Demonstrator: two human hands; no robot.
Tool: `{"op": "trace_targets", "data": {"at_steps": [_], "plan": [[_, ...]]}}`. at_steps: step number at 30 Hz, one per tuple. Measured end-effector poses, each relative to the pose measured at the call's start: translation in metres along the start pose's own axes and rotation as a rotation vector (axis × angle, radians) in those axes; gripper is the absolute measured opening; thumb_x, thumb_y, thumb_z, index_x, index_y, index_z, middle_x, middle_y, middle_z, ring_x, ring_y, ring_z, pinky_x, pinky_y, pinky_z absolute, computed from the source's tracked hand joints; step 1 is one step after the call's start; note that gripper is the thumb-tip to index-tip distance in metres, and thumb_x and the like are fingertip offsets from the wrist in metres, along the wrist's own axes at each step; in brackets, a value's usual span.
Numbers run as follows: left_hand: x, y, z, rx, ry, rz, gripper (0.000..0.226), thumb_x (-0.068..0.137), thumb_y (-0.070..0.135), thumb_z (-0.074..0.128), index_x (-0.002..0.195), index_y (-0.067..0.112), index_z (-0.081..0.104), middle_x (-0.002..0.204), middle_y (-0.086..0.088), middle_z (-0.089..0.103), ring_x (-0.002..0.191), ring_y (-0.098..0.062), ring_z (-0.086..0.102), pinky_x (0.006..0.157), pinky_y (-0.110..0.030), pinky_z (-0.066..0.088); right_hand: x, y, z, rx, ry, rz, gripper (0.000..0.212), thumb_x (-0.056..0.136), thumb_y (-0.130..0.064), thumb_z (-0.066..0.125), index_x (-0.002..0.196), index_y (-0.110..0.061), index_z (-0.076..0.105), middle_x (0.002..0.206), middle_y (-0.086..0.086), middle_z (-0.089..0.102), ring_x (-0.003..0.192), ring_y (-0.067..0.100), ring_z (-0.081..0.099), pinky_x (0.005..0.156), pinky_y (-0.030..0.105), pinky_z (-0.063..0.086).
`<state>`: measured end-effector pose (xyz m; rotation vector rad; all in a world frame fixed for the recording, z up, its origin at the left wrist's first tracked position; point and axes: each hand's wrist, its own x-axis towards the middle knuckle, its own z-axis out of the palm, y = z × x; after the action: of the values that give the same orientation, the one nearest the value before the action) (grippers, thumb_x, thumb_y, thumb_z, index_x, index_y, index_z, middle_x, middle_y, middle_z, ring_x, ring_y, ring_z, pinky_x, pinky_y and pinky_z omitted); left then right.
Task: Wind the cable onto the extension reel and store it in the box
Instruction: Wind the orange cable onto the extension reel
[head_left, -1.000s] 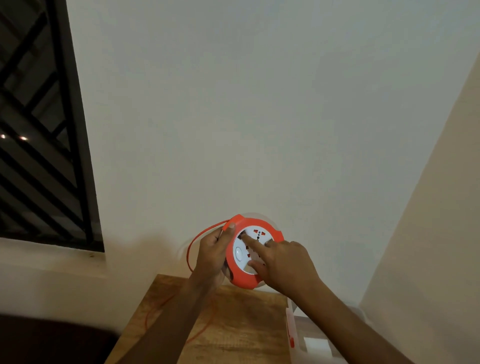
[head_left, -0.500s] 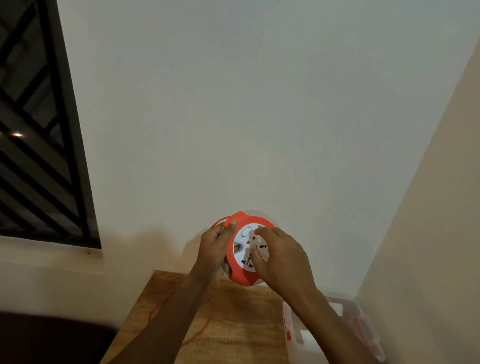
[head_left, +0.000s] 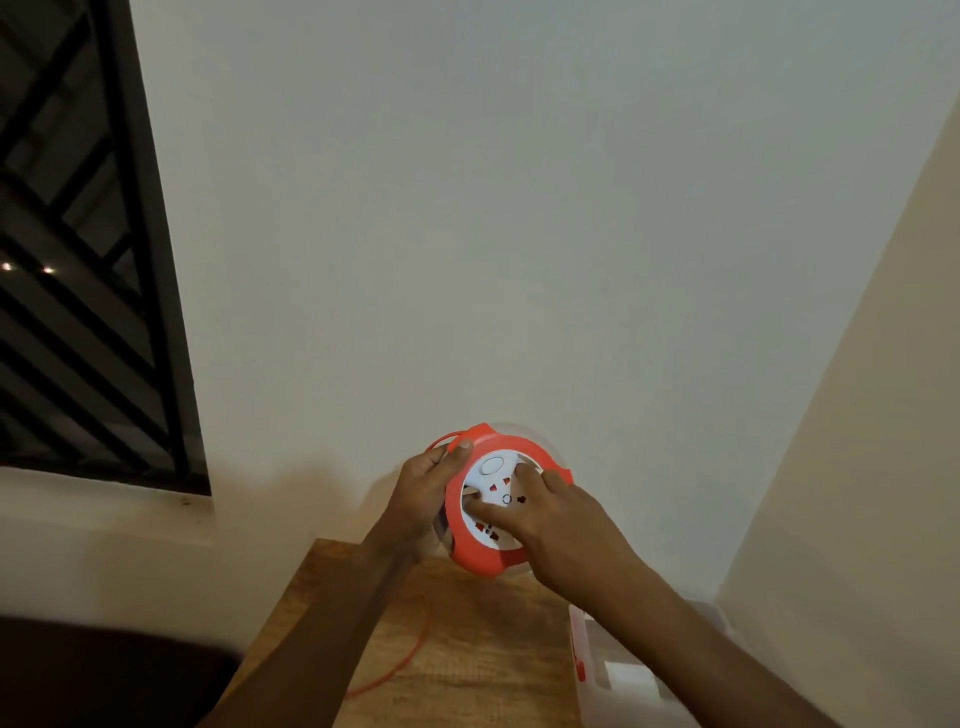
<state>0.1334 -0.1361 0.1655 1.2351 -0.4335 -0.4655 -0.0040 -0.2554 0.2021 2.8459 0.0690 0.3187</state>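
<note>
i'm looking at a pale wall (head_left: 519, 208) that meets a second wall at a corner, with a dark barred window (head_left: 78, 249) far to the left of the reel. the orange and white extension reel (head_left: 498, 501) is held up in the air above the far edge of a wooden table (head_left: 467, 649). my left hand (head_left: 423, 501) grips the reel's left rim, thumb curled over the orange edge. my right hand (head_left: 550, 519) lies on the white socket face, fingers spread and bent, their tips pressing on it. an orange cable (head_left: 410, 654) loops out from the reel's upper left and trails on the table below it. a clear plastic box (head_left: 623, 670) sits below and to the right of the reel, at the table's right side.
</note>
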Motion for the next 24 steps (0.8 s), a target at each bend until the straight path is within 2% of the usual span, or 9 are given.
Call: {"op": "trace_targets", "data": {"at_steps": [3,6,10,14,16,19,20,21,24], "plan": [[-0.001,0.003,-0.005,0.071,-0.072,-0.001,0.027,0.100,0.034,0.055,0.113,0.016,0.070,0.101,-0.006,0.081,0.087,-0.031,0.079,0.068,-0.038,0.065,-0.001,0.007,-0.012,-0.130,-0.100,-0.095,0.077,0.092,-0.031,0.060,0.150,-0.041,0.010,0.148,0.020,0.032,0.134,0.041,0.033,0.103,0.052,0.039],[-0.002,0.003,-0.001,0.115,-0.079,0.004,0.026,0.100,0.035,0.056,0.113,0.018,0.070,0.101,-0.004,0.081,0.088,-0.030,0.079,0.069,-0.037,0.064,0.005,0.007,-0.017,-0.205,-0.161,-0.083,0.084,0.089,-0.036,0.065,0.150,-0.037,0.006,0.149,0.020,0.033,0.134,0.041,0.035,0.105,0.051,0.036],[-0.001,0.005,0.001,0.062,-0.047,0.057,0.042,0.091,0.045,0.060,0.121,0.017,0.068,0.107,-0.005,0.080,0.093,-0.031,0.078,0.075,-0.043,0.065,0.008,-0.006,-0.012,-0.144,-0.073,0.046,0.079,0.093,-0.045,0.055,0.152,-0.028,0.005,0.141,0.015,0.050,0.114,0.035,0.058,0.094,0.047,0.048],[-0.003,0.003,0.015,-0.091,0.077,0.112,0.026,0.099,0.038,0.056,0.114,0.022,0.071,0.106,-0.004,0.080,0.093,-0.025,0.078,0.074,-0.038,0.064,0.021,-0.012,-0.019,0.299,0.074,0.443,0.061,0.098,-0.051,0.035,0.151,-0.027,0.017,0.129,0.005,0.060,0.105,0.025,0.063,0.084,0.038,0.052],[-0.005,0.001,0.024,-0.092,0.139,0.147,0.020,0.101,0.036,0.055,0.107,0.026,0.072,0.100,0.001,0.081,0.089,-0.020,0.079,0.070,-0.035,0.064,0.025,-0.017,-0.018,0.764,0.119,0.639,0.061,0.097,-0.044,0.043,0.151,-0.027,0.020,0.132,0.005,0.059,0.104,0.024,0.064,0.084,0.038,0.053],[-0.006,0.000,0.023,-0.051,0.161,0.182,0.022,0.101,0.038,0.054,0.105,0.026,0.072,0.095,0.003,0.082,0.086,-0.020,0.079,0.069,-0.035,0.065,0.021,-0.030,-0.022,1.660,0.048,0.840,0.074,0.095,-0.028,0.057,0.151,-0.037,0.009,0.105,0.009,0.068,0.068,0.022,0.067,0.061,0.033,0.055],[-0.006,0.000,0.020,-0.044,0.150,0.185,0.025,0.101,0.039,0.054,0.108,0.023,0.073,0.099,0.000,0.081,0.089,-0.023,0.079,0.072,-0.039,0.065,0.018,-0.033,-0.022,1.742,0.021,0.836,0.078,0.094,-0.026,0.059,0.150,-0.039,0.006,0.108,0.010,0.067,0.067,0.024,0.069,0.060,0.032,0.057],[-0.005,-0.001,0.018,-0.036,0.132,0.187,0.028,0.100,0.040,0.054,0.111,0.021,0.072,0.102,-0.003,0.081,0.093,-0.026,0.078,0.077,-0.043,0.064,0.015,-0.034,-0.020,1.664,0.010,0.805,0.081,0.092,-0.029,0.061,0.150,-0.038,0.006,0.117,0.009,0.064,0.069,0.024,0.072,0.063,0.032,0.058],[-0.003,-0.004,0.011,-0.011,0.095,0.193,0.038,0.092,0.047,0.059,0.117,0.021,0.070,0.107,-0.006,0.079,0.095,-0.030,0.078,0.082,-0.049,0.063,0.003,-0.028,-0.016,0.850,0.122,0.628,0.066,0.087,-0.044,0.062,0.144,-0.027,0.034,0.119,-0.002,0.067,0.080,0.014,0.071,0.070,0.023,0.056]]}}
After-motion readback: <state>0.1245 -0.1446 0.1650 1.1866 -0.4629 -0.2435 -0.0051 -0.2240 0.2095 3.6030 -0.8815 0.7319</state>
